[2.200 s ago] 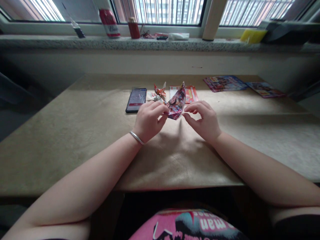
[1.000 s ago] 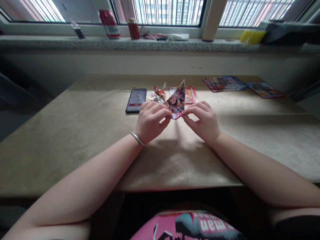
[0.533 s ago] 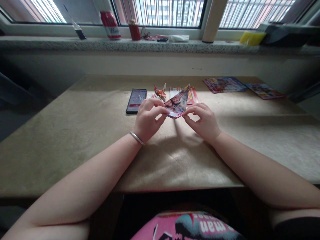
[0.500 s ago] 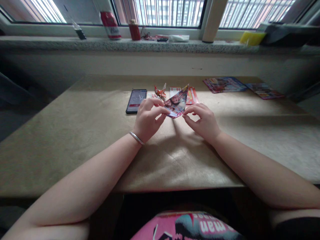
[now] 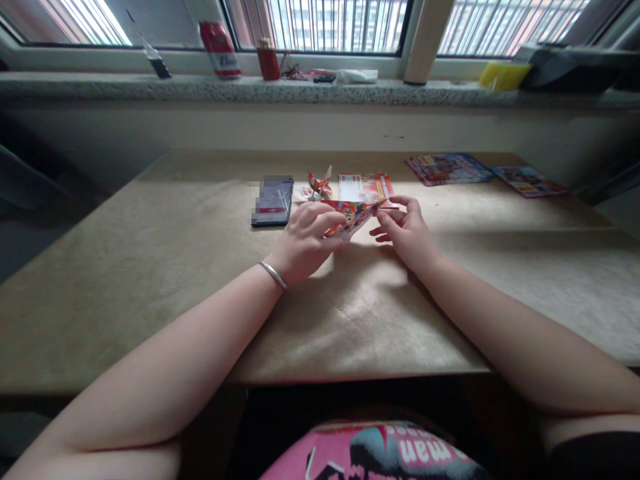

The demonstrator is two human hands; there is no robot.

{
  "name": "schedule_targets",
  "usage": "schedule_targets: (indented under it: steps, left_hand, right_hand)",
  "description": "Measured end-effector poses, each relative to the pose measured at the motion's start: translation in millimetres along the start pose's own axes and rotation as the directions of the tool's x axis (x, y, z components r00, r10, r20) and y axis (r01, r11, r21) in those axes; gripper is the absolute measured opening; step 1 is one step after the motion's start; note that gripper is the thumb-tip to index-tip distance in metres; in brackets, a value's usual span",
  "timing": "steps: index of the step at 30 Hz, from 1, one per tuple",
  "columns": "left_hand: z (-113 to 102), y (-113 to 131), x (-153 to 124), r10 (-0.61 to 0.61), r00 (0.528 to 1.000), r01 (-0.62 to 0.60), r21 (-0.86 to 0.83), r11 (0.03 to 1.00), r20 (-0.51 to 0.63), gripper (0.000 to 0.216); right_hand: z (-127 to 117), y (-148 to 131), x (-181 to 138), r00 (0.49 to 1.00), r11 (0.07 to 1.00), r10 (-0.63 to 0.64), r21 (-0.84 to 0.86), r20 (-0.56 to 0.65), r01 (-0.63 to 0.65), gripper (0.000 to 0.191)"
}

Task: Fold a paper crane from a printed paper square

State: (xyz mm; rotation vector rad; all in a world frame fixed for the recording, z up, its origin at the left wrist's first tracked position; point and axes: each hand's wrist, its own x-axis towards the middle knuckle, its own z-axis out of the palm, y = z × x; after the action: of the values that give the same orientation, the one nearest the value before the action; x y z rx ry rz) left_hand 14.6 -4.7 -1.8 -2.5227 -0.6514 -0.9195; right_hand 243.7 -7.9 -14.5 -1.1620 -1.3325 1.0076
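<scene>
A folded sheet of colourful printed paper (image 5: 356, 215) is held a little above the table, tilted, its red patterned side showing. My left hand (image 5: 307, 237) pinches its left part between thumb and fingers. At its upper right corner, my right hand (image 5: 406, 223) has thumb and forefinger closed on the paper, the other fingers loosely curled below. Just beyond the paper, a small folded paper figure in red and orange (image 5: 320, 183) stands on the table. Behind the held sheet lies a flat red and white printed sheet (image 5: 364, 187), partly covered from view.
A phone (image 5: 274, 202) lies left of my left hand. Printed sheets are stacked (image 5: 450, 169) at the back right, with another printed sheet (image 5: 530, 181) beside them. On the windowsill (image 5: 300, 90) stand a red and white can (image 5: 220, 51), a red container (image 5: 269, 61) and a yellow item (image 5: 505, 76).
The paper has been turned from its photo side to its red patterned side and lies lower. My right hand has shifted its grip to the upper right corner.
</scene>
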Motion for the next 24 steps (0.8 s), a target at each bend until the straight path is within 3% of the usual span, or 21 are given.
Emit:
schedule_targets:
  steps: [4,7,11,16,24]
  left_hand:
    - [-3.5,0.1,1.9,0.178,0.982,-0.180,0.031,0.983,0.065,0.012]
    - [-8.0,5.4,5.1,0.238,0.958,-0.239,-0.012,0.971,0.160,0.015]
    - [-14.7,15.9,9.1,0.194,0.959,-0.158,-0.177,0.971,0.207,0.023]
    - [-24.6,19.7,11.4,0.116,0.955,-0.066,-0.185,0.980,0.271,0.031]
    - [-40.0,21.1,16.2,0.161,0.902,-0.103,-0.162,0.981,0.401,0.030]
  right_hand:
    - [-0.7,1.6,1.7,0.996,0.996,0.069,0.050,0.056,-0.072,0.063]
    - [0.2,3.8,3.1,0.994,0.995,0.082,0.045,0.066,-0.085,0.051]
    - [0.4,3.7,3.6,0.989,0.991,0.131,0.029,0.062,-0.133,0.039]
    - [-0.9,1.5,2.7,0.985,0.986,0.153,0.058,0.080,-0.158,0.033]
    - [-1.6,3.2,4.2,0.981,0.976,0.165,0.125,0.107,-0.178,0.018]
